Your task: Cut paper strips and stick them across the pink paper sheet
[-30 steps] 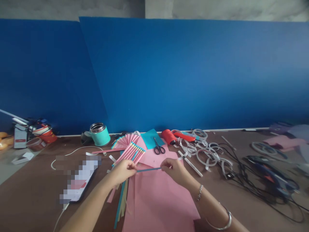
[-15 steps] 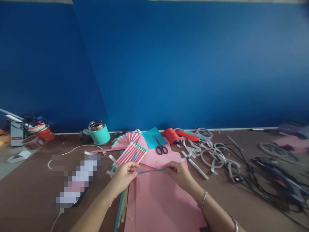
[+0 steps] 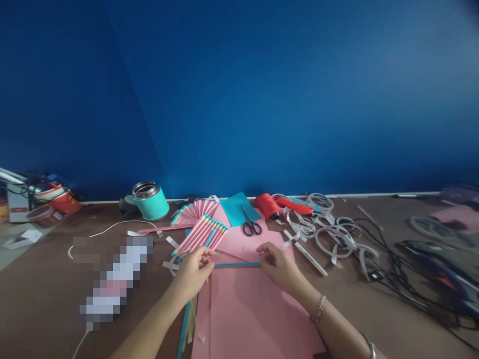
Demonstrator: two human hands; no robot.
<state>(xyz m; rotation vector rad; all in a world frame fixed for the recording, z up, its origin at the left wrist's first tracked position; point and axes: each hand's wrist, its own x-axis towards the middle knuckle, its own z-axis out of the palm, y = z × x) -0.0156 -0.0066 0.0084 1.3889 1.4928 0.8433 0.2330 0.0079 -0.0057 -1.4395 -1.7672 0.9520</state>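
Note:
A narrow blue-edged strip [image 3: 237, 265] stretches level between my two hands, above a large pink sheet [image 3: 258, 304]. Its left end is pinched in my left hand [image 3: 196, 269], the fingers closed on it. My right hand [image 3: 277, 264] has closed fingers at the strip's right end. Beyond my left hand lie a pleated pink paper piece [image 3: 202, 235] with blue edges and a fanned pink one [image 3: 194, 212]. Black-handled scissors [image 3: 251, 227] rest on pink and blue paper [image 3: 237, 209] behind the strip.
A turquoise mug [image 3: 151, 202] stands at the back left, with a pixelated object [image 3: 118, 284] nearer. Behind my right hand are a red spool [image 3: 267, 206], white tape loops [image 3: 335, 242] and a white pen [image 3: 310, 259]. Black cables [image 3: 392, 279] spread at the right.
The strip has turned so that its blue face shows wider and looks straighter. My right hand has shifted slightly right, and the view has moved a little.

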